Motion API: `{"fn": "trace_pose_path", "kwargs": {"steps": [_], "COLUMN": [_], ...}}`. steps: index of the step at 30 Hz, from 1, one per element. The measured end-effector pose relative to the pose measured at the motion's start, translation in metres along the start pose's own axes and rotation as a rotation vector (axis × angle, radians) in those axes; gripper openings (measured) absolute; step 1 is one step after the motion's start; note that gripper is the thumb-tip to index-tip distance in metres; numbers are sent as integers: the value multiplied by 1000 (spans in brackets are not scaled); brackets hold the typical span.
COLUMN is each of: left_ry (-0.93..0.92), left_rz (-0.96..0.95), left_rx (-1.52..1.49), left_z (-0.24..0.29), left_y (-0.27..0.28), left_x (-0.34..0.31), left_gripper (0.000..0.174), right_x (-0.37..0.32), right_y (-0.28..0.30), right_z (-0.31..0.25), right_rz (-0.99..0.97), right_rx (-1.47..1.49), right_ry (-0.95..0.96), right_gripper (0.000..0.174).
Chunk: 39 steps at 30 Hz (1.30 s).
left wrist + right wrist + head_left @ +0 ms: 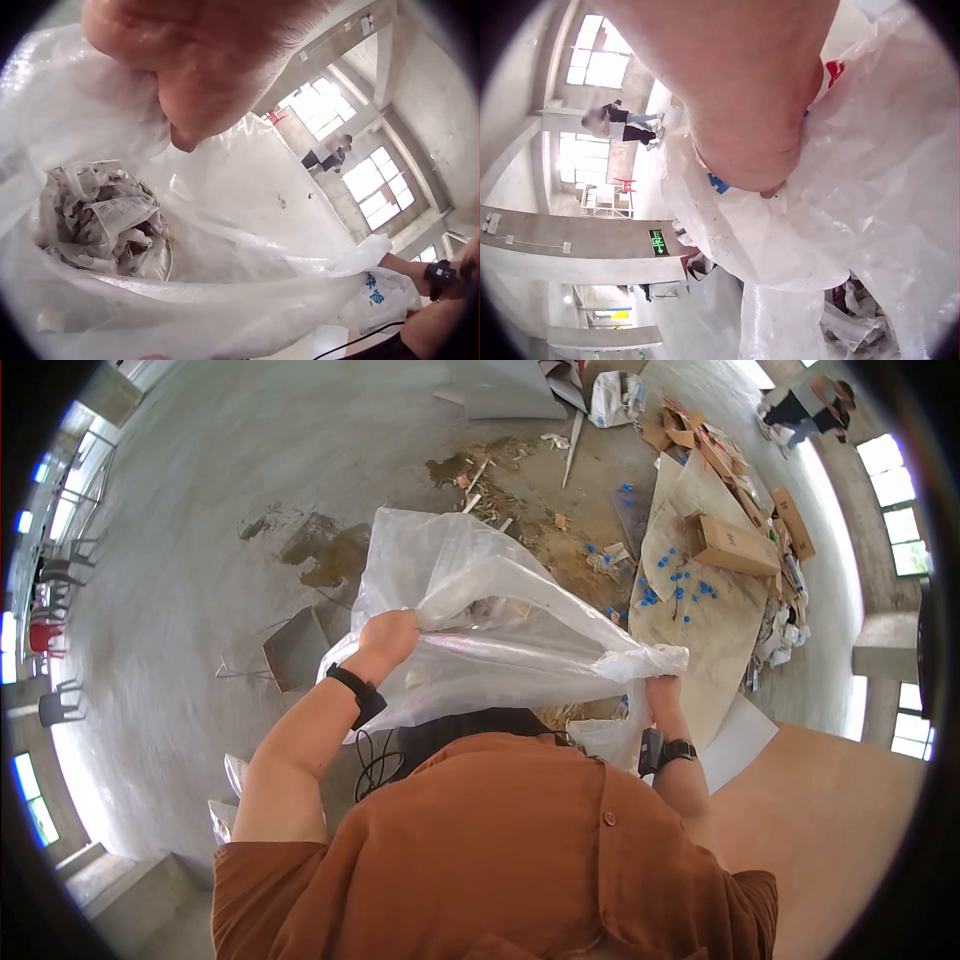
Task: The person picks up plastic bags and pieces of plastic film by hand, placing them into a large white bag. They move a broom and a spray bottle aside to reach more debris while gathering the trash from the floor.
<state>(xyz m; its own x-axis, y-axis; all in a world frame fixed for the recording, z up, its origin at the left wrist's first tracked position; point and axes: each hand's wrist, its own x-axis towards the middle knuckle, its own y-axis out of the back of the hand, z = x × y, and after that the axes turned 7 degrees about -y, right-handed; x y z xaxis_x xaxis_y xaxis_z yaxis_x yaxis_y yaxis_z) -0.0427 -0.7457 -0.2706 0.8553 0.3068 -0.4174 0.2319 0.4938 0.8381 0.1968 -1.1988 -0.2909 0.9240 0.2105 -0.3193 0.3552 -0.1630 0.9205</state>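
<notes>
A large clear plastic bag (440,555) is stretched between my two hands, its mouth spread wide. My left hand (388,642) grips the rim on the left, fingers curled into the film. On the other side my right hand (662,692) holds the bunched rim, its fingers mostly covered by plastic in the head view. Crumpled scraps of printed paper (112,221) lie inside, down at the bottom in the left wrist view. Blue print (375,289) marks the plastic near my right hand.
Beyond the bag, dirt and litter (560,550) cover part of the concrete floor. To the right are a cardboard box (735,545), blue caps (680,575) on a sheet, and piled scrap. A grey chair (297,650) stands left. Another person (815,405) is at the far right.
</notes>
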Motion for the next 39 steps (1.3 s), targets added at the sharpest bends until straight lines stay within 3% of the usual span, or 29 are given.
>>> {"fn": "trace_pose_path", "kwargs": {"steps": [2, 8, 10, 11, 14, 16, 20, 23, 24, 26, 28, 29, 31, 32, 35, 37, 38, 39], "left_ry": [-11, 47, 73, 82, 82, 47, 76, 59, 48, 27, -17, -27, 22, 26, 6, 31, 72, 61], "left_rz": [11, -44, -47, -47, 2, 109, 130, 144, 133, 116, 126, 113, 153, 175, 267, 262, 265, 245], "left_rx": [-16, -175, -198, -203, -268, -341, -411, -417, -423, -431, -475, -477, -540, -626, -904, -881, -858, -858], "left_z": [6, 31, 36, 38, 42, 45, 51, 49, 49, 45, 39, 36, 29, 23, -5, -16, -20, -24], "left_y": [-6, -18, -17, -16, -10, -1, 23, 30, 32, 34, 34, 38, 60, 72, 92, 121, 136, 147], "left_x": [-8, -27, -29, -29, -31, -31, -28, -19, -17, -10, -5, -3, 8, 14, 44, 67, 79, 94], "left_gripper": [24, 28, 30, 30, 32, 32, 32, 32, 33, 33, 33, 33, 32, 30, 27, 32, 38, 38], "right_x": [9, 16, 8, 12, 32, 43, 19, 17, 18, 21, 18, 10, -6, -7, 2, 14, 26, 45], "right_y": [-11, -8, 4, 0, -28, -41, -20, -19, -22, -34, -54, -50, -25, -16, 8, 15, 14, 12], "right_z": [19, 41, 27, 36, 70, 83, 40, 31, 30, 36, 55, 49, 10, -3, -47, -72, -68, -54], "right_rz": [2, 54, -40, -47, -11, 126, 2, -145, -243, -343, -145, -146, -126, -119, -14, 69, 81, 165], "right_rx": [-125, 23, -61, -65, -9, -233, 69, -35, -430, -829, -123, -125, 388, 385, 746, 991, 991, 840], "right_ry": [48, 177, 4, 11, 137, 312, 168, 119, 225, 314, 115, 99, -185, -198, -276, -325, -345, -183], "right_gripper": [39, 40, 40, 40, 39, 38, 37, 38, 39, 39, 39, 39, 39, 39, 43, 47, 47, 47]}}
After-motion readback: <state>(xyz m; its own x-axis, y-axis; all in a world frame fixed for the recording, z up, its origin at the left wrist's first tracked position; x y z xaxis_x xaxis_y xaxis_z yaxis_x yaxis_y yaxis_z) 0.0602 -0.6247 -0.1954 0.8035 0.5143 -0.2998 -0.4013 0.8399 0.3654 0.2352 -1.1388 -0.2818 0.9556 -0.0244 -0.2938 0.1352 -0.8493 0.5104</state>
